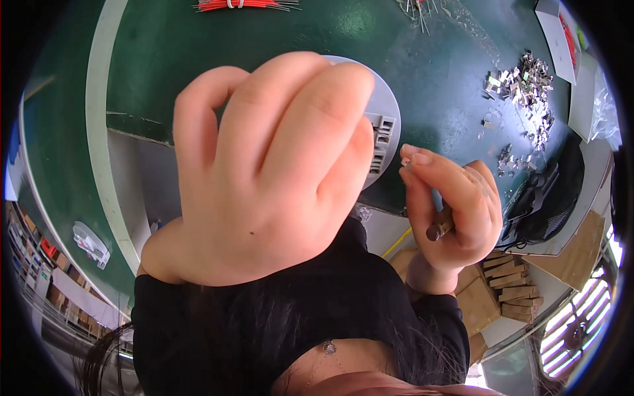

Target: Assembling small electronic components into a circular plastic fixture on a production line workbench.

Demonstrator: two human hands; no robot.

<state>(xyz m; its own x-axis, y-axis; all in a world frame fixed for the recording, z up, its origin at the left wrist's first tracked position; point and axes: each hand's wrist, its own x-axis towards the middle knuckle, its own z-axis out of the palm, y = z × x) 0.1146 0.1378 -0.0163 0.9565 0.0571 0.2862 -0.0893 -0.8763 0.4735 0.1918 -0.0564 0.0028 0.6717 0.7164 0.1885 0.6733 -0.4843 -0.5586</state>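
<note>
My left hand is raised close in the middle of the view, its fingers curled in. Whatever lies inside its grip is hidden behind the back of the hand. Partly covered by it is a pale grey round plate bearing grey slotted blocks. To the right, my right hand pinches a tiny light-coloured piece between thumb and forefinger, too small to name. The same hand's curled fingers wrap a brown rod-like handle, whose blunt end points toward me.
A loose heap of small metal clips lies on the green tabletop at the right. Red wires lie bundled at the far edge. White boxes and a black mesh bag flank the right side. Cardboard pieces are stacked below.
</note>
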